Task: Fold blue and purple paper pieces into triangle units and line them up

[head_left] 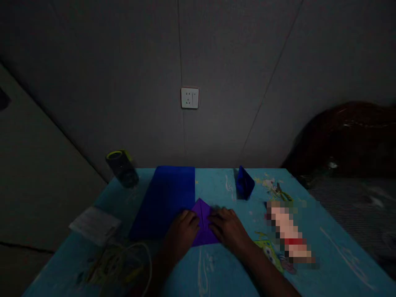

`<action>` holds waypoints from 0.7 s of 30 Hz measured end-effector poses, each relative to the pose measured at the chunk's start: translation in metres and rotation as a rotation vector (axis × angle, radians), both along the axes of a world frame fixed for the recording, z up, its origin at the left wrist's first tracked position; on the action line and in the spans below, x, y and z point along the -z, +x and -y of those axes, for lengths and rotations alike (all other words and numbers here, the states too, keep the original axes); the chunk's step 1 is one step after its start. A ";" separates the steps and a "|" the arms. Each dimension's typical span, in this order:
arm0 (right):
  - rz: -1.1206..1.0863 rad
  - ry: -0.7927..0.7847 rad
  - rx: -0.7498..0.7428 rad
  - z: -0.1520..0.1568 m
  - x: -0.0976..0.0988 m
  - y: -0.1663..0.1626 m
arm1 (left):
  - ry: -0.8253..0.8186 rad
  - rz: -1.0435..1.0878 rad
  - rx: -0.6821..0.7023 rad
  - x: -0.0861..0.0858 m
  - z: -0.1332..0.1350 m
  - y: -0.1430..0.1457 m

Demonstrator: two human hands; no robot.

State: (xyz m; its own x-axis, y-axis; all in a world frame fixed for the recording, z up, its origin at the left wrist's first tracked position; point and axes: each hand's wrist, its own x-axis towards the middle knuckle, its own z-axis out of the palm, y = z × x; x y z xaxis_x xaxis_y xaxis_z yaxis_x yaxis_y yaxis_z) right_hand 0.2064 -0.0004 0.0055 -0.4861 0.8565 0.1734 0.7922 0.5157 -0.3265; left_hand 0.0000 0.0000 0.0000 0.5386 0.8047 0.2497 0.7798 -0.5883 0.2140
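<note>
A purple sheet of paper (202,237), folded to a point at its top with a crease line down the middle, lies on the blue table in front of me. My left hand (184,229) holds its left edge, the fingers curled and pressed onto the paper. On the opposite edge, my right hand (229,227) presses down with bent fingertips. Both hands cover parts of the paper's sides. Just behind my left hand lies a large dark blue sheet (167,198). A folded blue paper piece (244,183) stands at the back right.
A dark cup-like container (122,167) with a yellow-green rim stands back left. White tissue-like packaging (95,225) and a pale cable (148,255) lie left. Yellow-handled pliers (284,194), a blurred-out item (287,231) and a cartoon-printed piece (269,251) lie right. A wall socket (189,98) is behind.
</note>
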 end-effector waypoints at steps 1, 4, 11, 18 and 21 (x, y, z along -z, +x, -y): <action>-0.004 0.004 0.005 0.000 -0.001 -0.001 | 0.000 0.000 -0.011 0.000 0.001 0.000; 0.010 0.019 -0.004 0.001 -0.006 -0.003 | 0.010 -0.014 -0.025 0.000 0.002 0.000; 0.148 0.038 -0.078 0.006 -0.022 0.013 | 0.078 -0.051 0.064 0.012 0.001 0.008; 0.091 -0.064 -0.228 0.009 -0.037 0.035 | 0.117 0.042 0.114 0.029 -0.003 0.008; 0.087 -0.076 -0.210 0.011 -0.036 0.035 | 0.098 0.070 0.121 0.028 -0.005 0.006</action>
State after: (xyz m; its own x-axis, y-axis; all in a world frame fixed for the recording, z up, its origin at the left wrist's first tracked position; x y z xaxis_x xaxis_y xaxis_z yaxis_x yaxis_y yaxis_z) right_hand 0.2410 -0.0114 0.0417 -0.6649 0.7444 0.0619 0.6972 0.6482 -0.3062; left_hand 0.0059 0.0045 -0.0284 0.6087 0.7050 0.3639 0.6872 -0.6978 0.2023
